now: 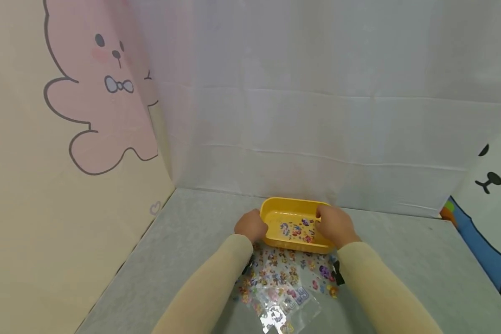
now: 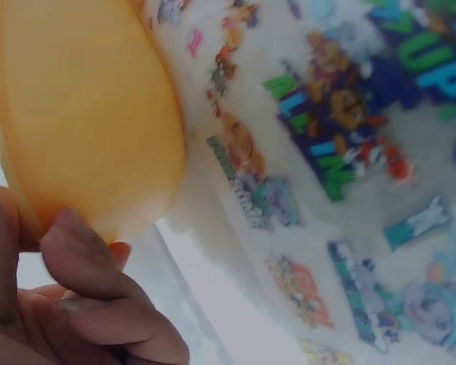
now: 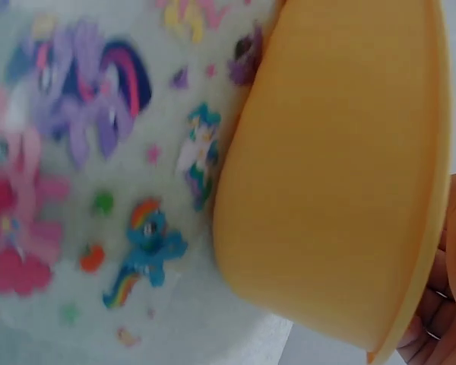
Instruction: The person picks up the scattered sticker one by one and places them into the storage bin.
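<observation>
A shallow yellow plastic tray (image 1: 294,203) stands at the back of the table, with several small colourful stickers (image 1: 296,230) in it. My left hand (image 1: 251,226) pinches its left rim; thumb and curled fingertips show on the edge in the left wrist view. At the opposite side, my right hand (image 1: 336,225) grips the right rim, its curled fingers (image 3: 433,312) partly behind the edge in the right wrist view. Clear sheets of cartoon stickers (image 1: 277,269) lie flat in front of the tray, dog characters on the left and ponies on the right.
A shiny clear plastic bag (image 1: 311,310) lies between my forearms, nearest to me, over part of the sheets. The grey tabletop (image 1: 405,250) runs back to a white curtain (image 1: 317,116). A side panel with a pink bear (image 1: 104,106) borders the left.
</observation>
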`<state>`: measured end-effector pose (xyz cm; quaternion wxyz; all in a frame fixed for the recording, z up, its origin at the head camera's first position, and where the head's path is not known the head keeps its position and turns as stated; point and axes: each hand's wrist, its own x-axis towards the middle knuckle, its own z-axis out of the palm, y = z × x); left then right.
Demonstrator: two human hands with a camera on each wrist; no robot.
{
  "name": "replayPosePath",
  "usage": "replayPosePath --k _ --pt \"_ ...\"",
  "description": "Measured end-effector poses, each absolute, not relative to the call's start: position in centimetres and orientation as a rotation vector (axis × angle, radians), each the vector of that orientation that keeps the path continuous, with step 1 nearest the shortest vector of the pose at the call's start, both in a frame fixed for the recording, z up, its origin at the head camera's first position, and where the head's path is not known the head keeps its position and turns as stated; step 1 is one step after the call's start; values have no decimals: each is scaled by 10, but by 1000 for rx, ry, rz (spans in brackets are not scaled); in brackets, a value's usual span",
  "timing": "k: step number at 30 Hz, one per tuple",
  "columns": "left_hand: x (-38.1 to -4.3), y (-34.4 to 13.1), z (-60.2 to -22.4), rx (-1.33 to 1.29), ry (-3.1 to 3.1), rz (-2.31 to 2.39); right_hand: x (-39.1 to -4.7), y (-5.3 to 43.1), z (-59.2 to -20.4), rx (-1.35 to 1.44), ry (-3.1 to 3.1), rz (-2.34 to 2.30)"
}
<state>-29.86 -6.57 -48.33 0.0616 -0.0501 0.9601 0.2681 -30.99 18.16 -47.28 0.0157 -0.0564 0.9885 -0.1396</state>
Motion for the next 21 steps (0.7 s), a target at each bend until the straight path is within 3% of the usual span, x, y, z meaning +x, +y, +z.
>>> replayPosePath --k 21 --pt "-298 -59 -486 -233 2917 752 -282 183 -470 -102 3101 -695"
